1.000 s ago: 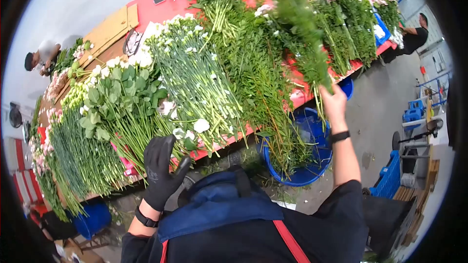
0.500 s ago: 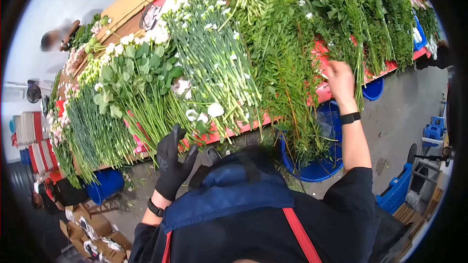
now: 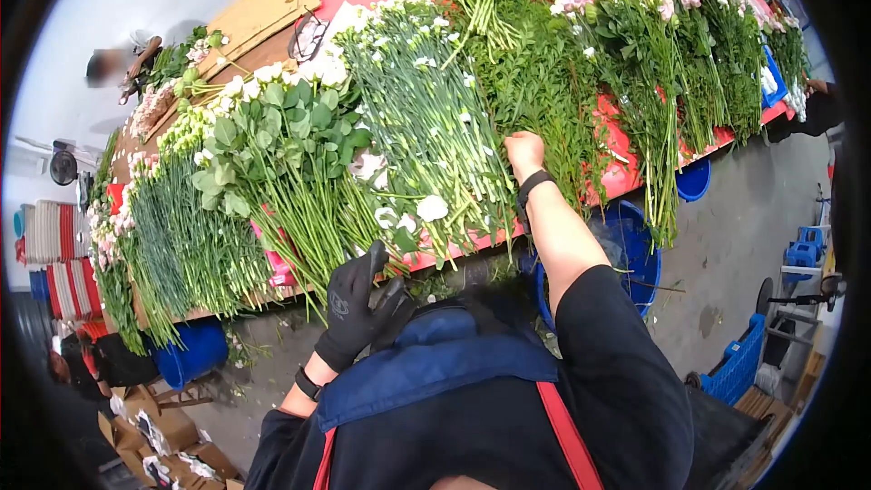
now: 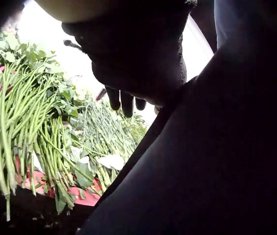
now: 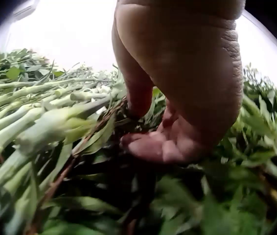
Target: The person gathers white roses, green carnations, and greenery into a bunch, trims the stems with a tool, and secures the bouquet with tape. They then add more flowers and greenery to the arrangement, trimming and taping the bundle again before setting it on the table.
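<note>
My right hand (image 3: pixel 525 154), bare, reaches down at the border between the white-flowered stems (image 3: pixel 435 118) and the leafy green branches (image 3: pixel 562 91). Its fingers are curled low among the foliage in the right wrist view, close to a thin brown stem (image 5: pixel 65 174) and thick cut stem ends (image 5: pixel 40 127). Whether they have hold of a branch I cannot tell. My left hand (image 3: pixel 356 308), in a black glove, hovers off the front edge of the table with relaxed fingers and nothing in it. Nearest to it lie the long stems of a broad-leaved bunch (image 3: pixel 290 181).
A long red-topped table (image 3: pixel 617 159) carries several flower bunches. Mixed pink-and-green bunches (image 3: pixel 667 82) lie at the right. A blue tub (image 3: pixel 640 259) stands below the front edge; another blue bin (image 3: pixel 190 349) is at left. People are at both far sides.
The right hand carried a leafy bunch over to the right, let it go beside the mixed bunches, then came back left into the green branches. The left hand stays beside the table, empty.
</note>
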Available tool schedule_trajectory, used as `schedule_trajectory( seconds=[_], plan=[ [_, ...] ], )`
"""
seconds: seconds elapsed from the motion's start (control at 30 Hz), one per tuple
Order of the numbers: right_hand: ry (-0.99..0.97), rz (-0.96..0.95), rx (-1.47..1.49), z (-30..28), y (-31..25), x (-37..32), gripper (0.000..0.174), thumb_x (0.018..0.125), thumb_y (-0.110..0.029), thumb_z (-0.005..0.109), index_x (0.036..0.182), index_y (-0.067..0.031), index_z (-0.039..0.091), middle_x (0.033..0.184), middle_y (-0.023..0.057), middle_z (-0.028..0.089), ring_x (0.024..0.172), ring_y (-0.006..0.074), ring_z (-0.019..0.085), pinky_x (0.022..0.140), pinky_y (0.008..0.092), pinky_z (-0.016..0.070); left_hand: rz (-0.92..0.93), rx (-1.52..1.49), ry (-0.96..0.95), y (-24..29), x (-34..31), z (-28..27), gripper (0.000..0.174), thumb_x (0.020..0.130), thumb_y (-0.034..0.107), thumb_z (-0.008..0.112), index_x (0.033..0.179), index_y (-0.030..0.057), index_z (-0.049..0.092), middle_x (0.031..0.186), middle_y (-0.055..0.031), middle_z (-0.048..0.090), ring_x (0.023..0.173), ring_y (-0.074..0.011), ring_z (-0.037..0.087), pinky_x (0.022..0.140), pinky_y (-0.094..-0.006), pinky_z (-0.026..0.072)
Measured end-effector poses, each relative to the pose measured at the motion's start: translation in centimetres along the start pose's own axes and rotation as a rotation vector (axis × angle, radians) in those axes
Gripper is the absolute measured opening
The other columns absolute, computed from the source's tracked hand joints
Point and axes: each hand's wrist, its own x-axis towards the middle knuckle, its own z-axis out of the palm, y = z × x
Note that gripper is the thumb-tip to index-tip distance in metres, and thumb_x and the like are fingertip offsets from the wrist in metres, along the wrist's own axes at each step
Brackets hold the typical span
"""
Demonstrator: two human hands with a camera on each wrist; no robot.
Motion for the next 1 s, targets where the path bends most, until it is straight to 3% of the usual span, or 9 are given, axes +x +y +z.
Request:
schedule_trajectory(
  seconds=[0.03,0.2,0.23,0.33,0.47,0.53,0.73,0.93,1.0],
  plan=[
    [0.002,-0.006,0.066,-0.1,-0.3,-0.1,0.020,0.073,-0.007,0.069,0.092,0.0006,0.070,0.082,0.0085,0.069,0.076,0.0167,0.063,0.073,0.0301,0.0489,-0.007,0.006,0.012,-0.6,-0.8,-0.1,0.075,0.077,0.007,0.074,0.142,0.0046,0.036,0.109,-0.0152,0.062,0.095,-0.0281,0.062,0.083,-0.0392,0.0478],
    [-0.059,-0.010,0.133,-0.7,-0.7,-0.7,0.033,0.077,-0.013,0.067,0.108,-0.0005,0.063,0.100,0.0131,0.067,0.088,0.0244,0.063,0.078,0.0373,0.0489,-0.052,0.000,0.044,-2.5,-3.5,-1.9,0.075,0.078,0.007,0.074,0.142,0.0041,0.036,0.111,-0.0156,0.062,0.094,-0.0282,0.062,0.082,-0.0390,0.0485],
    [-0.177,0.208,0.307,-1.4,-2.1,-0.8,0.036,0.079,-0.011,0.066,0.113,0.0008,0.059,0.104,0.0129,0.064,0.089,0.0236,0.061,0.077,0.0386,0.0482,-0.043,0.001,0.049,-2.5,-3.8,-2.3,0.075,0.078,0.007,0.074,0.142,0.0042,0.036,0.111,-0.0156,0.062,0.094,-0.0281,0.062,0.081,-0.0391,0.0487],
    [-0.513,0.287,0.528,-2.3,-4.7,-2.3,0.034,0.084,-0.011,0.063,0.116,-0.0017,0.056,0.102,0.0079,0.063,0.090,0.0228,0.058,0.077,0.0384,0.0474,0.000,0.041,0.048,-2.9,-4.8,-3.1,0.074,0.078,0.009,0.073,0.141,0.0032,0.036,0.109,-0.0159,0.062,0.092,-0.0278,0.063,0.079,-0.0389,0.0496],
    [-0.072,0.131,0.312,-1.9,-6.8,-4.9,0.029,0.084,-0.014,0.064,0.107,0.0038,0.059,0.107,0.0160,0.062,0.099,0.0255,0.057,0.086,0.0386,0.0453,0.011,0.043,0.039,-3.4,-6.1,-3.5,0.071,0.079,0.011,0.073,0.140,0.0010,0.037,0.106,-0.0164,0.064,0.090,-0.0281,0.063,0.078,-0.0393,0.0497],
    [-0.233,0.013,0.317,-4.9,-6.3,-4.8,0.023,0.085,-0.017,0.066,0.099,0.0004,0.061,0.086,0.0073,0.064,0.079,0.0161,0.059,0.071,0.0295,0.0459,0.005,0.035,0.050,-3.9,-6.8,-3.7,0.071,0.079,0.010,0.073,0.140,0.0012,0.038,0.104,-0.0165,0.064,0.090,-0.0284,0.063,0.078,-0.0397,0.0497],
    [0.191,-0.597,0.393,-16.3,-9.4,-14.8,0.016,0.093,-0.018,0.059,0.096,-0.0022,0.061,0.080,0.0007,0.062,0.066,0.0083,0.054,0.064,0.0245,0.0441,-0.088,-0.058,0.088,-5.6,-8.1,-4.7,0.061,0.079,0.009,0.073,0.134,0.0042,0.046,0.103,-0.0150,0.065,0.088,-0.0262,0.065,0.077,-0.0371,0.0513],
    [-0.093,-0.467,0.123,-18.3,-12.4,-25.8,0.016,0.091,-0.014,0.057,0.089,0.0007,0.063,0.072,0.0029,0.062,0.065,0.0105,0.055,0.058,0.0287,0.0444,-0.296,-0.685,-0.191,-5.4,-4.7,-4.1,0.061,0.080,0.017,0.075,0.133,0.0018,0.048,0.109,-0.0139,0.065,0.095,-0.0205,0.065,0.086,-0.0338,0.0498],
    [-0.176,-0.617,0.042,-13.7,-13.4,-29.8,0.019,0.089,-0.015,0.059,0.088,0.0029,0.062,0.071,0.0102,0.064,0.060,0.0227,0.060,0.058,0.0352,0.0472,-0.356,-0.904,-0.324,-2.5,-1.5,-3.9,0.056,0.084,0.017,0.072,0.133,0.0032,0.048,0.115,-0.0117,0.064,0.108,-0.0188,0.058,0.094,-0.0332,0.0459]
  ],
)
